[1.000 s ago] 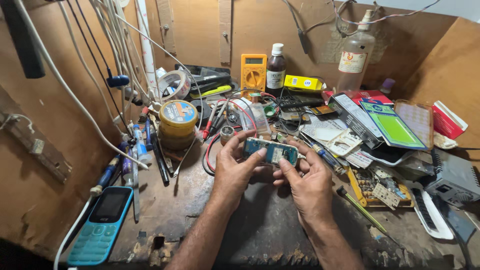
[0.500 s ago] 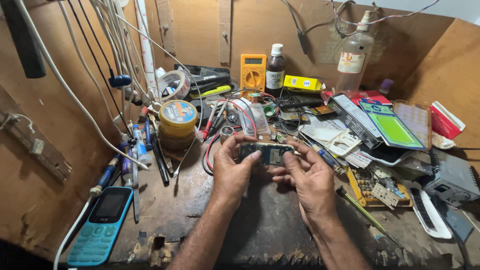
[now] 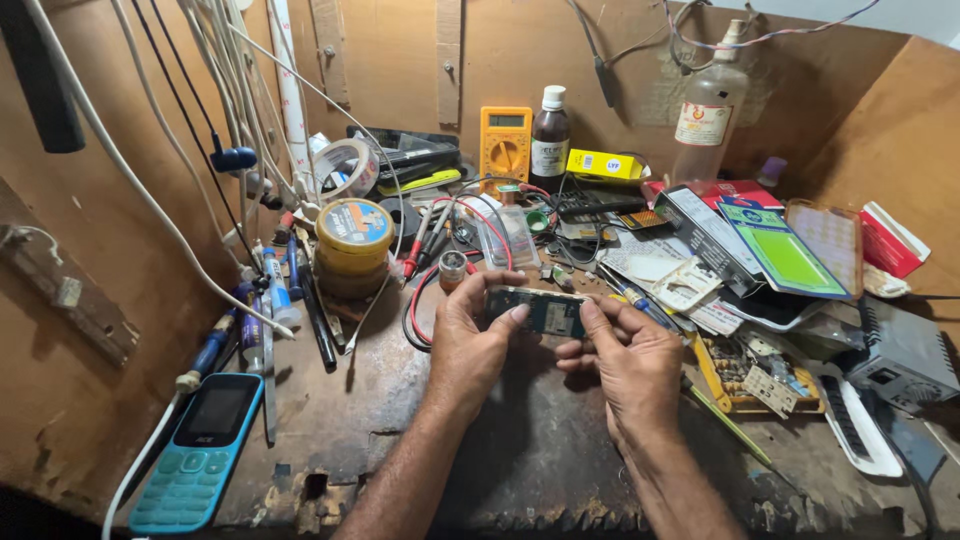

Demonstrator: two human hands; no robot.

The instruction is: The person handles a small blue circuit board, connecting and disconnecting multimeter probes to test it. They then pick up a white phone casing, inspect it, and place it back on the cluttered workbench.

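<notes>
Phone circuit board (image 3: pixel 541 312) sits pinched between both hands, left hand (image 3: pixel 474 345) gripping its left end, right hand (image 3: pixel 632 355) its right, just above the bench (image 3: pixel 520 450). Looks like the inspection step; the next move probably needs the red-handled screwdriver (image 3: pixel 413 255) beyond the left fingers (image 3: pixel 503 320).

A cluttered wooden repair bench (image 3: pixel 330 440): a turquoise keypad phone (image 3: pixel 198 450) at seven o'clock, stacked tape rolls (image 3: pixel 353 245) at ten, a yellow multimeter (image 3: pixel 505 143) and dark bottle (image 3: pixel 549 140) at twelve, a clear plastic bottle (image 3: pixel 709 115) at one, a green-faced box (image 3: pixel 780 250) at two.
</notes>
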